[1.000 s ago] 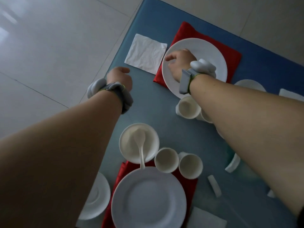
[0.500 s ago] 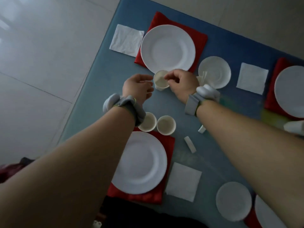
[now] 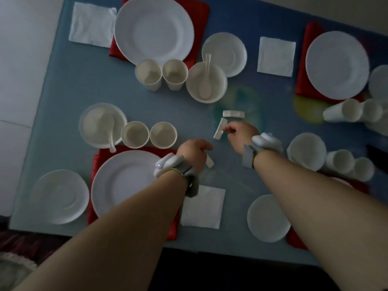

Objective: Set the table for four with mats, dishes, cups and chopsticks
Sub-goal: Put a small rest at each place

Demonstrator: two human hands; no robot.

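Both hands moved off the cup, right hand [image 3: 241, 133] pinching chopstick rest [image 3: 220, 129], left hand [image 3: 194, 153] curled over another rest [image 3: 209, 161], cups [image 3: 149, 134] beside.

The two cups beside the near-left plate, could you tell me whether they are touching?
Apart. The head view shows a thin dark strip of table between the left cup and the right cup, though they stand very close.

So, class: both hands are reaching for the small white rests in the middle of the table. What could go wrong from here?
1. The right hand pinches a tilted rest; it might slip and drop onto the table.
2. The left hand works close to two cups; its wrist could knock them over.
3. The right forearm passes near a bowl and might nudge it.
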